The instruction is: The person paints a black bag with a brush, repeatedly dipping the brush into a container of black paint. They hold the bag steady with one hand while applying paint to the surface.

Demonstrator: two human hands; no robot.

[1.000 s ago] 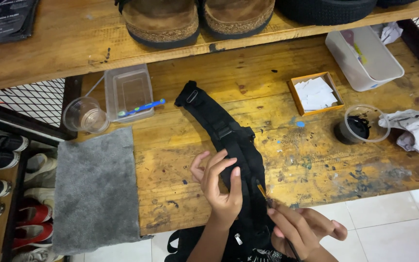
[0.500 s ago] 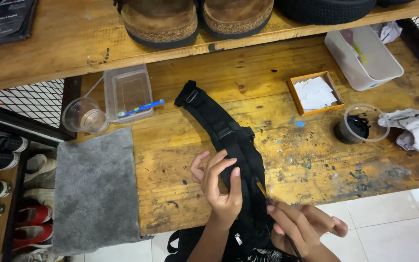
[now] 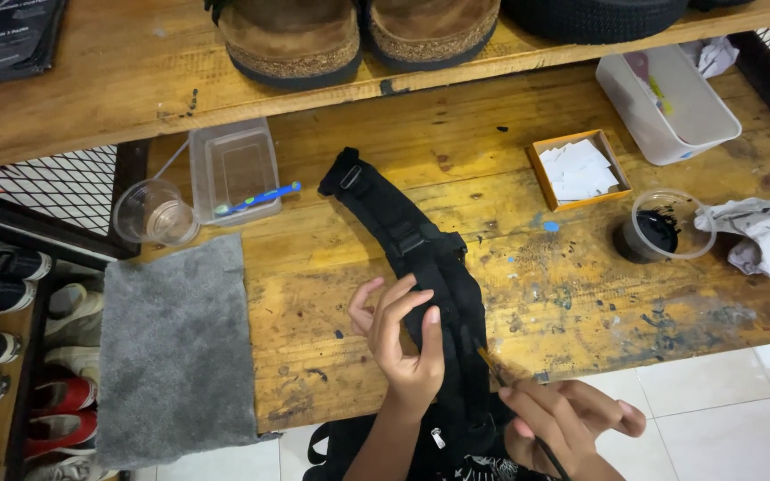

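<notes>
The right hand is sliding slightly lower and rightward than a moment ago, drawing the thin brush back along the black strap, so the stroke is running down its edge. Its fingers are pinching the brush handle. The left hand is staying put, fingers curled around the strap, propping it above the counter. The strap is lying diagonally, matte black, with buckles, trailing off the counter's front edge.

Paint-stained wooden workbench | left: grey felt cloth, clear plastic cup, clear rectangular tub | centre: black strap | right: orange cardboard box, black-paint cup, white crumpled rag, white tub
</notes>
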